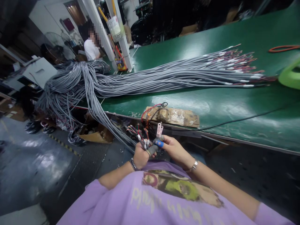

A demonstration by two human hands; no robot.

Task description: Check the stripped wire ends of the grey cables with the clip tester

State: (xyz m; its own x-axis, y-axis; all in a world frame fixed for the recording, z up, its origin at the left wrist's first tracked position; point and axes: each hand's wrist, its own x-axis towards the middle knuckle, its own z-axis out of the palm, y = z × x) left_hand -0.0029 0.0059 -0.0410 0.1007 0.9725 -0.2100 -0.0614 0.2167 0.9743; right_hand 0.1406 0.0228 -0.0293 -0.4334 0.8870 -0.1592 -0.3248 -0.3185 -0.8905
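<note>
My left hand (140,155) is closed round the end of a grey cable, whose coloured wire ends (138,131) fan out above the fist. My right hand (172,147) pinches a small white connector (159,129) between thumb and finger; a blue cot covers one fingertip and a grey one another. Both hands meet in front of my chest, below the edge of the green table (211,106). The held cable runs down from a large bundle of grey cables (164,76).
A taped cardboard pad (175,116) with red and black leads lies at the table edge. A light green object (290,75) and an orange cord (283,47) sit at far right. Another person (91,47) sits far left. Cardboard boxes (93,134) lie on the floor.
</note>
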